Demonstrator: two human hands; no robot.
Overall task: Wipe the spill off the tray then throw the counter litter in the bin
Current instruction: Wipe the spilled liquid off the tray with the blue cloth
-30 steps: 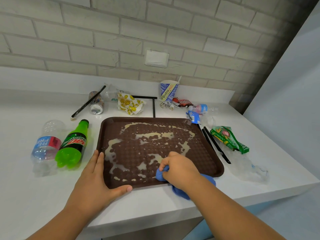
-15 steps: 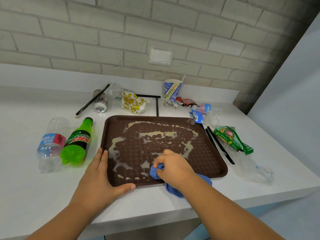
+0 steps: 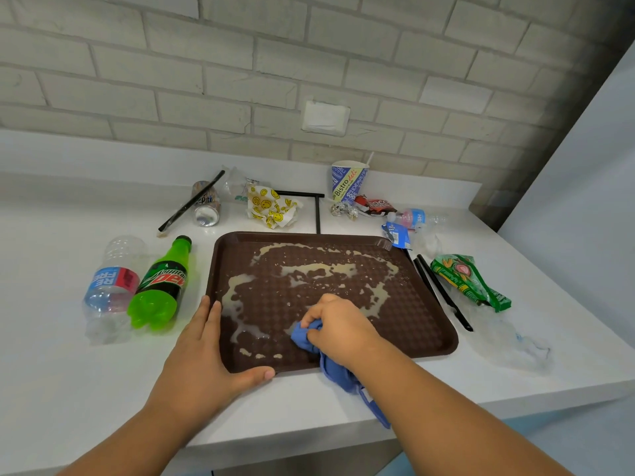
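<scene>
Fingers of right hand [image 3: 340, 333] curl round bunched blue cloth [image 3: 304, 333], pressing it on brown tray [image 3: 429, 338]. Fingers of left hand [image 3: 202, 359] are straight, flat on tray's near-left corner. spill [image 3: 309, 271] lies mostly beyond right fingers, unwiped. Risks: tray sits near table [image 3: 68, 389] edge, so a hard stroke could slide it, and cloth may push liquid over rim. green bottle [image 3: 161, 290] lies just left of left fingers.
</scene>
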